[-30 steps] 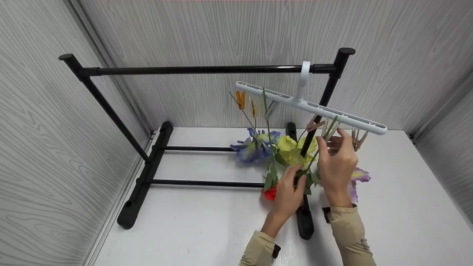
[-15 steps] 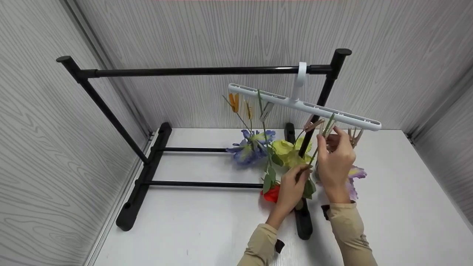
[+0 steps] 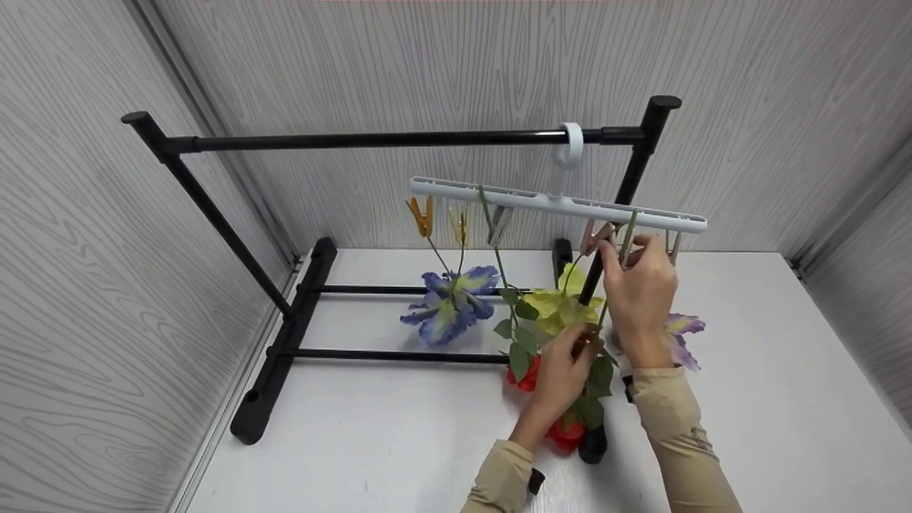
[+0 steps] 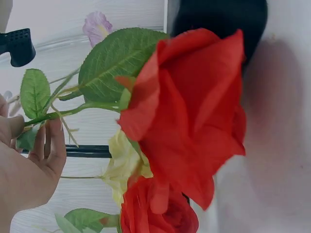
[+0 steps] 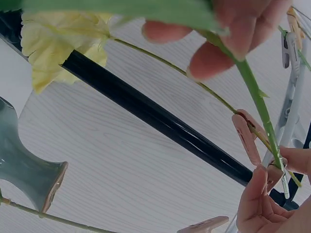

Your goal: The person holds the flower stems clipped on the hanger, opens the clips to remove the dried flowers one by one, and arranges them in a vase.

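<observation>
Red rose (image 4: 187, 116) hangs bloom-down beneath the hanger (image 3: 570, 205), near the foot of the black rack (image 3: 356, 140); contact with the foot cannot be judged. Petals saturated red, broad, overlapping, edges folded back into points. Leaves (image 4: 116, 65) on its stalk: mid-green, oval, toothed margins, pale veins. Stem (image 5: 255, 94) brighter green, slender, with a small thorn-like spur; upper end reaches hanger level, tilted. Left hand (image 3: 563, 377): fingers bent, thumb and fingertips pinching the stem above the bloom. Right hand (image 3: 641, 292): fingers curled, thumb and fingertips pinching a pinkish clip (image 5: 275, 175) at the stem's upper end; cannot tell whether the clip bites the stem. Yellow flower (image 3: 563, 306) just beside, behind the stem; second red rose (image 3: 524, 374) near the left hand.
</observation>
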Demonstrator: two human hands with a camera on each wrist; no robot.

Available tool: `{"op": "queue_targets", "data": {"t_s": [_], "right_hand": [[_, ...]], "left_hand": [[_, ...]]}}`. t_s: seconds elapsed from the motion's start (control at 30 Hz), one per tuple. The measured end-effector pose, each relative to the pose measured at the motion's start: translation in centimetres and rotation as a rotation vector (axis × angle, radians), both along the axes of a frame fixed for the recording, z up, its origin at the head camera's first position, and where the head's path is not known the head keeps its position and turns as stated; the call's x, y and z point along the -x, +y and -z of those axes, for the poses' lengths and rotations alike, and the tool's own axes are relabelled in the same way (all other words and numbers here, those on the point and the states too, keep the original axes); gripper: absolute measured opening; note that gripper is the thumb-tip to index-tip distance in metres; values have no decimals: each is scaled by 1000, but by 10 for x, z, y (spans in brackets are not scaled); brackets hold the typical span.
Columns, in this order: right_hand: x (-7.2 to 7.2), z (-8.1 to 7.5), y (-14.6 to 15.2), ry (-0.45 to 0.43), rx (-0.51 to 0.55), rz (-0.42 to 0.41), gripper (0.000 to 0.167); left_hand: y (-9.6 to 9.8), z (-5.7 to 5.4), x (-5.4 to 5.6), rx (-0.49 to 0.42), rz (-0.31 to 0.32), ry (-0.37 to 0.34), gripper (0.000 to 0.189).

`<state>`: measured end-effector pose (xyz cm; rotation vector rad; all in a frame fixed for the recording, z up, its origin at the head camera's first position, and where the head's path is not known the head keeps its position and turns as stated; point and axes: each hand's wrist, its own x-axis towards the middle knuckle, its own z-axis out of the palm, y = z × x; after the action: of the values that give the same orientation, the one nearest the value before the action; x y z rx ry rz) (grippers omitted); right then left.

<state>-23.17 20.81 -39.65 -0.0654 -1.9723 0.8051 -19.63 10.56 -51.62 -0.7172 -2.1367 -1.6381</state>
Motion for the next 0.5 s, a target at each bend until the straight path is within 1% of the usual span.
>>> {"op": "queue_targets", "data": {"t_s": [0.07,0.17,0.23,0.33,0.4,0.5], "right_hand": [[0,0,1,-5,-7,19,33],[0,-1,3,-12,-18,42,31],[0,-2,4,-17,-27,44,31],[0,-4,5,-24,-45,30,31],[0,-5,4,-27,-62,15,32],[-1,-7,4,-14,-77,4,31]], "left_hand": [[-2,4,-4,30,27,-16,15],[-6,12,-13,49,44,-40,25],[-7,17,-19,20,43,-64,28],[-9,23,-28,-63,36,-107,26],[-10,24,-31,-104,26,-129,21],[-14,22,-32,-141,29,-161,14]]}}
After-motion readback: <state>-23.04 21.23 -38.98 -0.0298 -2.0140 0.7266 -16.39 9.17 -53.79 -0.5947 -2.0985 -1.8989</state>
